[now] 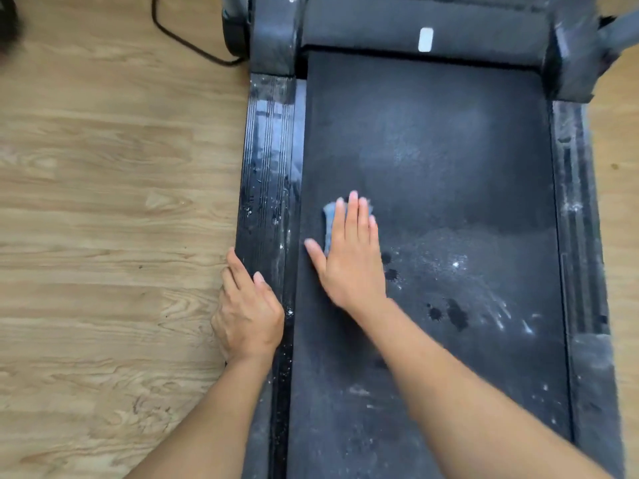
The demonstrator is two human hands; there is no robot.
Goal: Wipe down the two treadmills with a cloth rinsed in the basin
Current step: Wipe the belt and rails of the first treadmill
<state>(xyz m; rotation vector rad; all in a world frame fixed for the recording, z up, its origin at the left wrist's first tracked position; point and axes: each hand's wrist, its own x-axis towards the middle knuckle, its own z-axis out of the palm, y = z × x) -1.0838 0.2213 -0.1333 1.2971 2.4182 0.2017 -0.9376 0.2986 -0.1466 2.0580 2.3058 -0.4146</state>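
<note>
The cloth is mostly hidden. Only a blue-grey corner shows past the fingers and thumb of the right hand, which lies flat on it with the fingers straight, so the grip is open and pressing rather than clasping. Cloth and hand sit on the belt of the treadmill, toward its left edge and just beside the left side rail.

The left hand holds that rail. Its thumb lies on top and its fingers curl over the outer edge, their tips out of sight between rail and floor; the grip is closed on the rail.

The treadmill's near end is cut off by the bottom of the view, and the front housing is cropped at the top. A dark blurred shape in the top-left corner cannot be made out. A black cable loops on the floor and disappears behind the front-left corner.

Pale dust and white specks cover the right side rail and the nearer belt, with dark wet spots just right of the right wrist. The belt lies open ahead of the cloth and across to the right rail — bare wood floor runs along the whole left side.
</note>
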